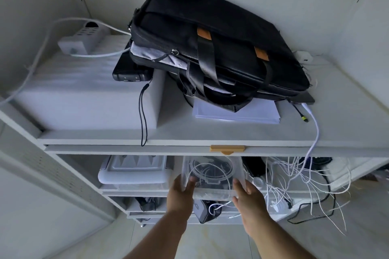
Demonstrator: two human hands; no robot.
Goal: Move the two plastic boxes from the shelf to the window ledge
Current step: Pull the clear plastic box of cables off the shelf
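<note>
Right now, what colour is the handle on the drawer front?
Tan-yellow handle, head view.

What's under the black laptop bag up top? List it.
Under the black laptop bag: a stack of white paper, a dark flat device at its right, and a black case at its left. Anything further back is covered.

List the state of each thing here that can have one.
clear box: gripped at both sides, on the shelf
left hand: shut on clear box
right hand: shut on clear box
lidded box: closed, on the shelf
black bag: zip partly open
</note>
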